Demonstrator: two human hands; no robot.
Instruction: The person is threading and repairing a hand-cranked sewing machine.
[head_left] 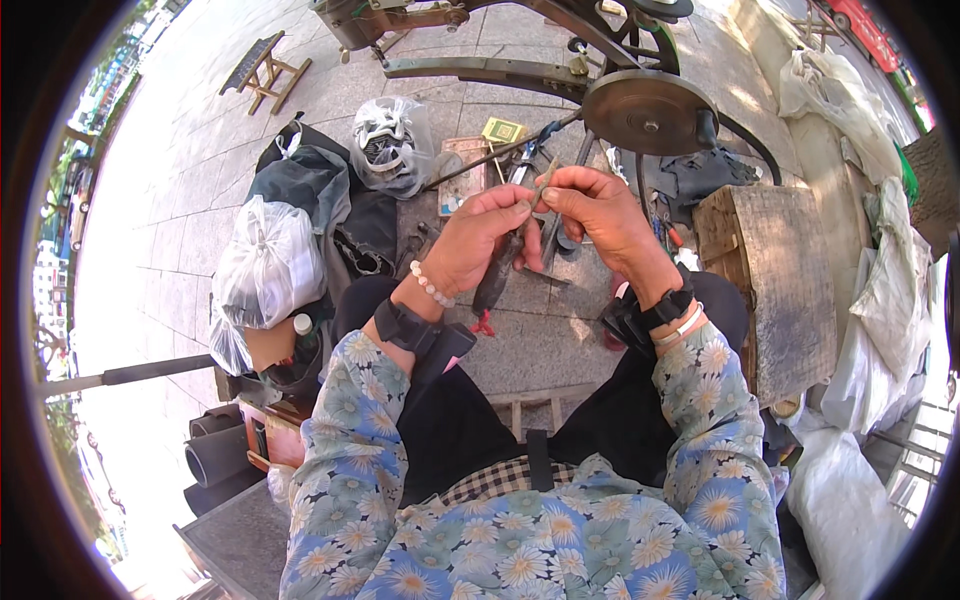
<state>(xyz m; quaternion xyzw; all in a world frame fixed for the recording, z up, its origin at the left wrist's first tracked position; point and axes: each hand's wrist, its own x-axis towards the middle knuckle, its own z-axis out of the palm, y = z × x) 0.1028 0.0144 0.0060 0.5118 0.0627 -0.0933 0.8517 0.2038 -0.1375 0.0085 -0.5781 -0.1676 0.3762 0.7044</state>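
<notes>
My left hand (478,235) and my right hand (602,220) meet above the ground between my knees. Thumbs and fingers of both pinch a thin, greenish-brown strip (546,180), which points up and away from me. Its material is too small to tell. Below the left fingers hangs a dark, thick handle (493,280) with a red tie (484,322) at its lower end. The fingers hide its upper part, and I cannot tell whether the left hand grips it too.
A hand-cranked sewing machine (480,70) with a round wheel (650,112) stands ahead. Filled plastic bags (268,262) crowd the left. A wooden box (765,290) stands right. A small yellow box (503,131) and tools lie beyond my hands. A small stool (265,72) is far left.
</notes>
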